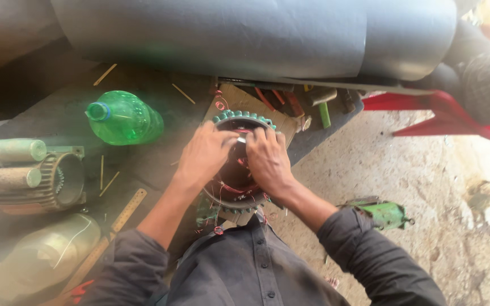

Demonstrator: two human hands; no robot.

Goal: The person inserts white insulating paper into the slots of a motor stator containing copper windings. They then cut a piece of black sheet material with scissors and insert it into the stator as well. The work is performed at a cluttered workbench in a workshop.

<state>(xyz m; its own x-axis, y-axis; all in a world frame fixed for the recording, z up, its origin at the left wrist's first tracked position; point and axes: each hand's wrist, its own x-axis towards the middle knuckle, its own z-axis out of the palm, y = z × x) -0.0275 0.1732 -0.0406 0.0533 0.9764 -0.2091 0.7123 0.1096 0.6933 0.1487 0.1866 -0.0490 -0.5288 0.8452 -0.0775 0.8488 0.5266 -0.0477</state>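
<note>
Two hands on one stator (236,190), the ring-shaped motor core w/ green slot liners and red-copper wire ends, lying on its side on the dark mat (143,90) just ahead of the person's lap.

- Left hand (204,156): on stator's upper left rim, fingers curled, tips pressing toward the bore; whether they pinch a wire, cannot tell.
- Right hand (267,160): on upper right rim, fingers bent and close together, tips meeting the left hand's near a small bright bit at the bore edge; grip not clear.
- Green bottle (123,117): left of stator, well apart, lying on its side, blue cap pointing left.
- Finned motor housing (35,181): far left of stator, two pale-green cylinders on it.
- Ruler (109,238): lower left of stator, lying diagonal.
- Loose tools (307,102): behind stator, right side, under a big grey roll (256,34).
- Green part (384,214): right of stator, on concrete floor.
- Red chair (449,113): far right, behind.
</note>
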